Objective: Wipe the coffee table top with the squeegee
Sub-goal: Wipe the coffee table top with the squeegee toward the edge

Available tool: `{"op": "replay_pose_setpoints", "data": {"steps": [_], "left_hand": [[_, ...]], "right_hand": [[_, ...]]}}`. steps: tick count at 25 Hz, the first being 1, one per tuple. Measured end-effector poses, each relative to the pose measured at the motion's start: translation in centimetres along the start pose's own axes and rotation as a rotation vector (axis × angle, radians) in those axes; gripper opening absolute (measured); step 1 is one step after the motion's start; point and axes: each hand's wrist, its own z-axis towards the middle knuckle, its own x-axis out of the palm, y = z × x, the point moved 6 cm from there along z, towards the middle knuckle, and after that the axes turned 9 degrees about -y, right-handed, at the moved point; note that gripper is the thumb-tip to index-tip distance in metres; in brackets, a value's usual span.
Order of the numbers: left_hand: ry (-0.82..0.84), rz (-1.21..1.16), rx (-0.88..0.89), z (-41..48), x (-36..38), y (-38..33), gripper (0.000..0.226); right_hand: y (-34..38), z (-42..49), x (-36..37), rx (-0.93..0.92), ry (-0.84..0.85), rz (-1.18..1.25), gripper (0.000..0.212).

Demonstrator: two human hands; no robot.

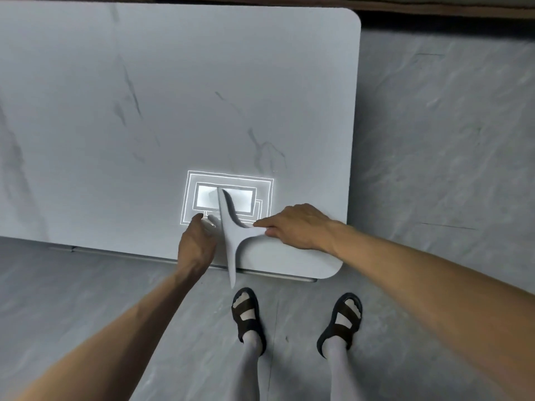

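A grey T-shaped squeegee (231, 238) lies on the grey marble-look coffee table top (173, 96) near its front right corner. Its long blade runs away from me and sticks out over the near edge. My right hand (292, 227) grips the handle from the right, index finger stretched along it and thumb beneath. My left hand (197, 241) rests just left of the blade, its fingers straight and touching the table top beside it.
A bright rectangular reflection of a ceiling light (228, 198) glares on the table under the blade's far end. The table's rounded right edge (354, 140) borders grey floor tiles (448, 140). My feet in black sandals (249, 316) stand just in front of the table.
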Motion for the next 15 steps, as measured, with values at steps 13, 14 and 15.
{"op": "replay_pose_setpoints", "data": {"steps": [13,14,15], "left_hand": [[0.108,0.323,0.458,-2.7,6.1,-8.6,0.048],[0.1,0.256,0.463,-2.6,5.6,-9.4,0.046],[0.177,0.126,0.342,-2.3,4.6,-9.2,0.045]], "right_hand": [[-20.6,-18.2,-11.1,0.486,-0.126,-0.361,0.033],[-20.1,-17.9,-11.9,0.467,-0.146,-0.377,0.033],[-18.8,-17.1,-12.3,0.427,-0.163,-0.357,0.034]]}}
